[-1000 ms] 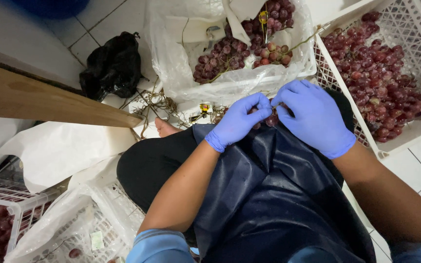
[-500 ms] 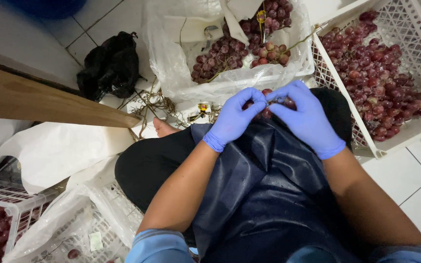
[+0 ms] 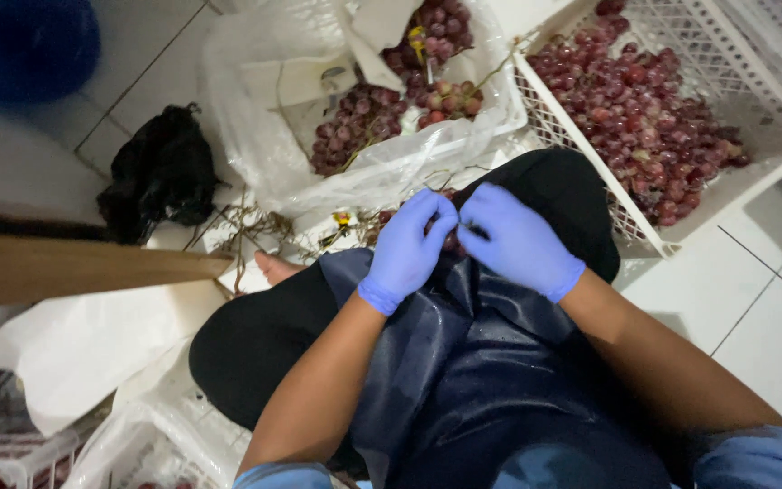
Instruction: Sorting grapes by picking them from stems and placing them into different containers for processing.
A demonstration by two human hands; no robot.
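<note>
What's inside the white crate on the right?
The white crate holds loose red grapes, heaped against its near side. Its mesh floor shows bare at the far end. What lies under the heap is covered.

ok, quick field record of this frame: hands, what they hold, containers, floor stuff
left hand: blue glove, fingertips pinched on small grape cluster over the lap
right hand: blue glove, pinching the same cluster from the other side
lap: dark wet apron
crate: white, at right, loose red grapes
bag-lined crate: ahead, grape bunches
floor: bare stems, black bag, white tiles
</note>
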